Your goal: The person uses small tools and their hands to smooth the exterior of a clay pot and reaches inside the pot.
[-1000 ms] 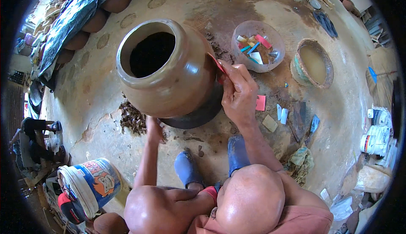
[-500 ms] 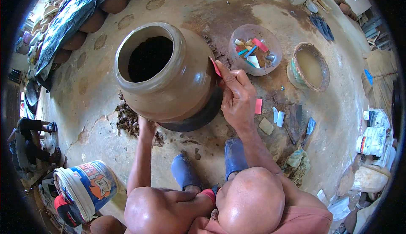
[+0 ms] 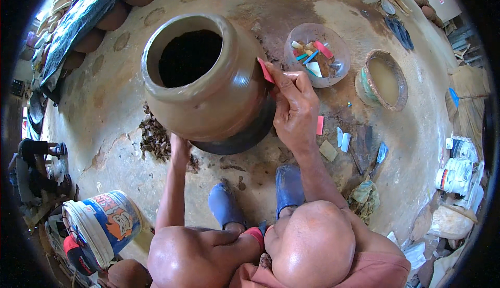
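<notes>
Clay pot [image 3: 219, 98], round, brown and wide-mouthed with a wet sheen, stands ahead of two blue shoes [image 3: 226, 205], over a dark round base [image 3: 234, 143]; I cannot tell whether that base is part of it or a support. Through the head camera I see the right hand [image 3: 297, 108] at the pot's right side, its fingers pinching a thin red scraper [image 3: 264, 69] whose edge appears to meet the wall. The left hand [image 3: 179, 148] is low at the pot's near left, its fingertips hidden by the belly, so I cannot tell whether they are spread, closed or touching. Dark shavings [image 3: 154, 138] lie just beside it.

From my distance, the step looks like smoothing the outer wall. To do it well, I would lay the scraper along the curve with light, even pressure, since a dug-in corner would likely score the soft-looking surface. I would steady the pot gently from the left, without denting it. A bucket [image 3: 366, 89] of cloudy water stands well apart at right, probably useful for wetting the scraper.
</notes>
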`<act>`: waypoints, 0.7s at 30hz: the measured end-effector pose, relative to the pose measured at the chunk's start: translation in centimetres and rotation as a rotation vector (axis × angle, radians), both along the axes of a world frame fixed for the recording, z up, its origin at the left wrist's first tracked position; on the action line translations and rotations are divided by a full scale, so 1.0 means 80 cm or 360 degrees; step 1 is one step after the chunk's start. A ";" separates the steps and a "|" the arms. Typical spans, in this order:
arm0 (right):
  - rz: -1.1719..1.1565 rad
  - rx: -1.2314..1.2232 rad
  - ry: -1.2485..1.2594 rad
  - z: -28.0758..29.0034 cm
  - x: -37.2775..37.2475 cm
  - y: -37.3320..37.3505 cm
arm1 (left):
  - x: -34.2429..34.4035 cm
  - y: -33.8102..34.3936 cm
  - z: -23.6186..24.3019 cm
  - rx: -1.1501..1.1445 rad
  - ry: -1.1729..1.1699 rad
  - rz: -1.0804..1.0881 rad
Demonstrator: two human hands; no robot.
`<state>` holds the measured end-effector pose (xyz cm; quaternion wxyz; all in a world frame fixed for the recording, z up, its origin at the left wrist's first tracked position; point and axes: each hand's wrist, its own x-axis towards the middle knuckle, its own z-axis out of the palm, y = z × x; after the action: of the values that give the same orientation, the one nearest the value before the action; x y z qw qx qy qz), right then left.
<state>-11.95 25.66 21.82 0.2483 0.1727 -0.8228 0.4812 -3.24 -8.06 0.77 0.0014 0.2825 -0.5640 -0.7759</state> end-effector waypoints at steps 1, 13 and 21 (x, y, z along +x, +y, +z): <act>-0.0004 0.0004 -0.0021 0.005 0.002 -0.002 | -0.012 -0.005 -0.010 -0.0172 0.0000 -0.0014; 0.0059 0.0005 0.0102 0.010 0.000 0.005 | 0.012 0.049 0.014 0.0080 -0.0497 0.0263; 0.0027 0.0064 0.0057 0.006 0.006 0.019 | 0.074 0.196 0.012 0.0412 -0.0639 -0.0065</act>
<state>-11.46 27.17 22.33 0.2552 0.1932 -0.8262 0.4635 2.67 7.62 1.73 -0.1626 0.4174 -0.4544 -0.7700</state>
